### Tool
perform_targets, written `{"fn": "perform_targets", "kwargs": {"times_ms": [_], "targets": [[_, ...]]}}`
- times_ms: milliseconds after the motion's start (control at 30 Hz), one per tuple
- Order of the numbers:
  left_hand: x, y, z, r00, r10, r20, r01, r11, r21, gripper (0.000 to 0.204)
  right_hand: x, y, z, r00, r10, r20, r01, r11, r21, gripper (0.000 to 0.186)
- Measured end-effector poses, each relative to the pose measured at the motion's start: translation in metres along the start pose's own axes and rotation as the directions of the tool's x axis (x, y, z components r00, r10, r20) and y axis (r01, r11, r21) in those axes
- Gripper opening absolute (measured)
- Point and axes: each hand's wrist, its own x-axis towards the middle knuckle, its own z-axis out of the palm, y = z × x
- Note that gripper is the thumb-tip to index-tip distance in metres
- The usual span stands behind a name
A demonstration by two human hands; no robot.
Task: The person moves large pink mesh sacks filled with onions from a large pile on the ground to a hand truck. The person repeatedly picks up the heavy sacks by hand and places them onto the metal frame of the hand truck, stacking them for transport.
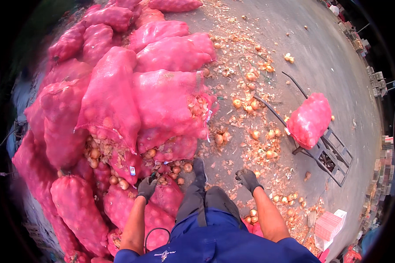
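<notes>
My left hand [147, 187], in a dark glove, is closed beside a torn pink mesh sack [123, 168] of onions. A small dark and green thing shows at its fingertips, too small to name. Loose onions [176, 169] lie just past that hand, among the sacks. My right hand [249, 179], also gloved, hangs above the littered ground to the right of my legs. Its fingers are curled in and nothing shows in them. Ahead of me, a large pink onion sack [166, 98] lies on others, with dry skins showing at its right end.
Pink onion sacks [77, 206] pile up along my left. Onion skins and loose onions [255, 134] litter the ground ahead and right. A hand truck [333, 153] carries one pink sack [310, 120]. Near my right elbow stands a pink and white box [329, 225]. Stacked crates [377, 81] line the far right.
</notes>
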Motion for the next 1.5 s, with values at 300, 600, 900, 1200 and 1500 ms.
{"fn": "perform_targets", "kwargs": {"times_ms": [300,600,900,1200,1500], "targets": [[0.162,0.134,-0.056,0.935,0.29,-0.205,-0.244,0.944,0.222,0.056,0.02,-0.03,-0.022,0.996,0.071,-0.059,-0.071,0.997,-0.004,0.028],[0.285,0.239,-0.057,0.778,0.49,-0.394,-0.247,0.815,0.524,0.058,0.121,-0.051,-0.027,0.992,0.094,0.08,-0.097,0.995,0.032,0.025],[0.406,0.27,-0.009,0.623,0.622,-0.475,-0.083,0.656,0.75,0.068,0.351,-0.08,-0.038,0.964,-0.21,0.163,0.257,0.891,-0.374,0.037],[0.425,0.265,0.002,0.573,0.692,-0.438,-0.047,0.561,0.826,0.066,0.511,-0.204,-0.04,0.957,-0.245,0.156,0.277,0.932,-0.233,0.04],[0.432,0.272,0.007,0.644,0.641,-0.418,-0.069,0.592,0.803,0.063,0.653,-0.263,0.018,0.917,-0.397,0.035,0.384,0.858,-0.341,0.041]]}}
